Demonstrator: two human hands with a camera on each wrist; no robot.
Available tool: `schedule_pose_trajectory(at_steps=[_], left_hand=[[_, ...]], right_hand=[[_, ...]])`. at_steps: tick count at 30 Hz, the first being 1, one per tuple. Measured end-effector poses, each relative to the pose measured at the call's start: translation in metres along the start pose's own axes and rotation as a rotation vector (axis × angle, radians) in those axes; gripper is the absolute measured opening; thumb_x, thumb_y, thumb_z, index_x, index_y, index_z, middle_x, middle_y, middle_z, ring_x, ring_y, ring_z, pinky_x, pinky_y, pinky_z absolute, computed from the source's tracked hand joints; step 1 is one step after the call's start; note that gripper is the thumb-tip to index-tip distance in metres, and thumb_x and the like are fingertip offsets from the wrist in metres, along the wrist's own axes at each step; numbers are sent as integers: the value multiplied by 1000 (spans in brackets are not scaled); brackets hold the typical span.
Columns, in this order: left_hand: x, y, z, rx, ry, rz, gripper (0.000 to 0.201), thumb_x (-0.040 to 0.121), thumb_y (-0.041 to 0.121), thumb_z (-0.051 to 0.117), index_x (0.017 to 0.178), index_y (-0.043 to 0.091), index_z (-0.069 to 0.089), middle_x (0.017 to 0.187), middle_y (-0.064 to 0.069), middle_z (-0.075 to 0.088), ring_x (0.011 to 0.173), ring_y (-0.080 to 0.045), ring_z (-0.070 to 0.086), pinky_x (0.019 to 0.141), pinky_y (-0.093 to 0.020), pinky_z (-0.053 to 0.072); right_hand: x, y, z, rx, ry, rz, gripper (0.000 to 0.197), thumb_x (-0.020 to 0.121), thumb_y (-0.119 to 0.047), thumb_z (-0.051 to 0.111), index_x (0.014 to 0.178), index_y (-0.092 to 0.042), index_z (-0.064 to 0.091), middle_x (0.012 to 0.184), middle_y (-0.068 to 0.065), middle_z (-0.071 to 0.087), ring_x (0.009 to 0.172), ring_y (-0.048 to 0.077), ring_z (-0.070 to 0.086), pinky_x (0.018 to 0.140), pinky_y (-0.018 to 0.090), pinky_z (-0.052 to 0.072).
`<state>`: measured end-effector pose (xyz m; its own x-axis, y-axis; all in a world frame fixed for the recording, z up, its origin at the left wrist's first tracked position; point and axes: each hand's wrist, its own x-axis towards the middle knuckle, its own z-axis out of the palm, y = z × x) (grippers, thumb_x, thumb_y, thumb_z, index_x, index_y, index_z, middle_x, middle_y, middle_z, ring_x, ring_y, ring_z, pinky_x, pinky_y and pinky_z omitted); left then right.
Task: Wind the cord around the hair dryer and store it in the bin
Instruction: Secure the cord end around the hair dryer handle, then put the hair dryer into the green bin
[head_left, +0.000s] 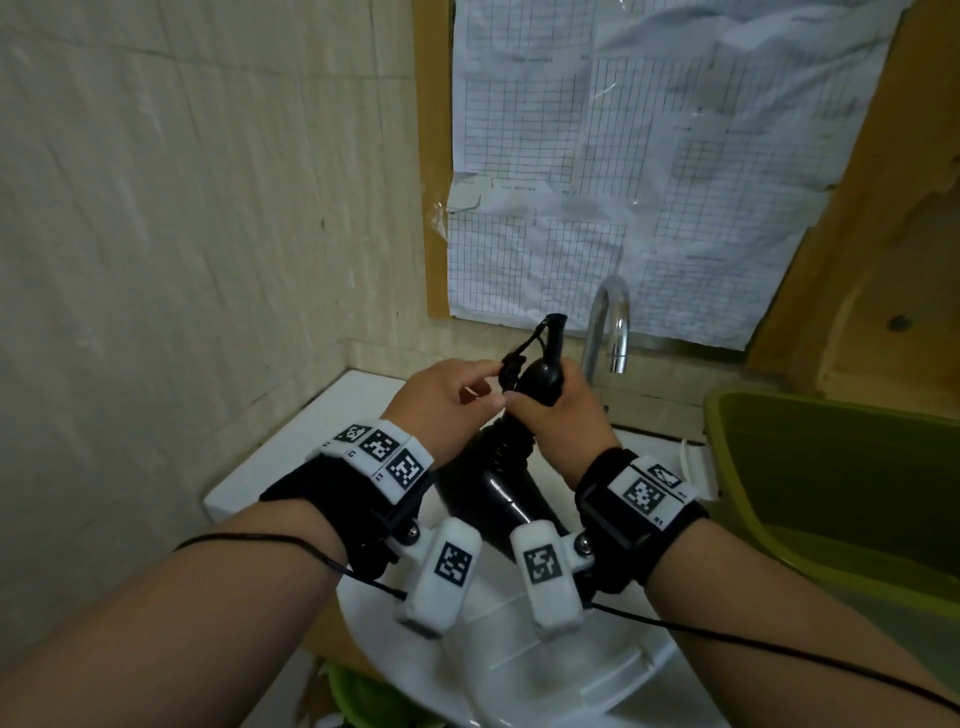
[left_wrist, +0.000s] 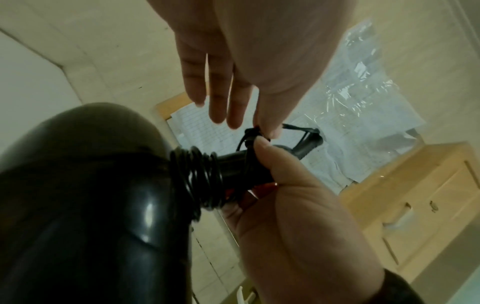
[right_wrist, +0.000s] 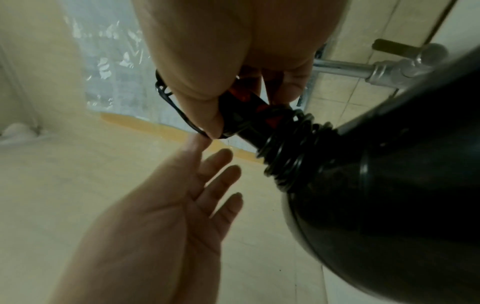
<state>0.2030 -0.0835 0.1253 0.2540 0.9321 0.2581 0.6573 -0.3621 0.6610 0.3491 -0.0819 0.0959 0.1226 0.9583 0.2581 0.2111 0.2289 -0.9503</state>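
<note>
Above the white sink, both hands hold a glossy black hair dryer (head_left: 498, 493) (left_wrist: 91, 195) (right_wrist: 389, 195), handle pointing up and away. My right hand (head_left: 561, 415) (left_wrist: 285, 205) (right_wrist: 207, 82) grips the handle. The black cord (head_left: 511, 366) (left_wrist: 200, 176) (right_wrist: 291, 150) lies in several tight coils at the handle's base, and a short loop runs to the handle's tip. My left hand (head_left: 441, 405) (left_wrist: 221, 82) (right_wrist: 168, 216) pinches that loop between thumb and forefinger beside the right thumb, its other fingers straight. The green bin (head_left: 831, 467) stands to the right.
A chrome faucet (head_left: 610, 322) rises just behind the hands. The white sink (head_left: 519, 675) is below, with a tiled wall to the left. Plastic-covered paper sheets (head_left: 649, 156) hang on the wooden panel behind. Thin sensor cables trail from both wrist straps.
</note>
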Motion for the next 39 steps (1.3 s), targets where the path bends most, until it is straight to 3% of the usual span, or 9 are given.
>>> schedule_pose_trajectory(at_steps=[4,8,11,17,21,26,29,34,39], left_hand=[[-1,4,6,-20,-57,16,54,89,22,56,140,30,41,125,2,54,106,-9,54,91,-19,39],[3,7,8,9,-38,6,61,86,22,60,143,22,37,136,-5,47,122,-17,49,98,-20,33],[9,7,10,30,3,-40,62,84,23,61,142,20,38,139,-9,42,128,-22,42,104,-24,29],[25,22,30,-35,1,-171,77,82,38,62,147,21,24,144,-14,37,126,-31,47,103,-42,42],[32,43,47,-471,-98,-287,84,81,46,62,148,23,17,131,-14,55,108,-27,60,90,-42,52],[38,79,70,-739,-307,-225,55,80,39,66,127,17,50,111,-18,65,93,-34,62,83,-42,52],[44,97,84,-845,-312,-194,44,81,27,68,121,14,55,111,-15,68,94,-32,68,82,-40,57],[57,124,110,-801,-260,-185,53,79,38,67,124,14,52,93,-8,68,63,-16,66,61,-31,55],[62,150,134,-821,-359,-234,46,86,46,55,120,15,54,106,-18,67,92,-34,68,82,-47,56]], right_hand=[[3,-3,-7,74,32,1,40,78,-15,70,113,-18,52,97,-7,64,96,13,63,88,33,52],[7,-9,-21,109,93,-18,32,78,-17,70,100,-31,51,94,-6,65,90,16,64,75,32,54],[8,-18,-35,182,163,-35,34,80,-12,68,104,-26,49,92,-9,62,92,15,63,84,35,55],[7,-39,-77,339,341,-16,32,83,-12,65,107,-22,47,94,-9,60,98,17,61,99,48,48],[3,-56,-109,454,442,-45,29,84,-9,63,106,-20,48,97,-5,61,106,24,60,100,50,46],[-3,-70,-148,537,507,-64,21,85,-9,62,94,-24,49,98,-3,60,95,15,61,96,43,50],[-11,-71,-170,521,558,-51,21,86,-12,62,100,-19,49,100,-1,60,98,20,62,90,41,52],[-27,-69,-226,394,599,139,22,91,-28,53,107,-13,52,91,3,62,77,16,59,58,29,45],[-42,-58,-272,256,688,212,28,91,-28,53,109,-6,51,80,9,60,56,18,52,46,26,40]])
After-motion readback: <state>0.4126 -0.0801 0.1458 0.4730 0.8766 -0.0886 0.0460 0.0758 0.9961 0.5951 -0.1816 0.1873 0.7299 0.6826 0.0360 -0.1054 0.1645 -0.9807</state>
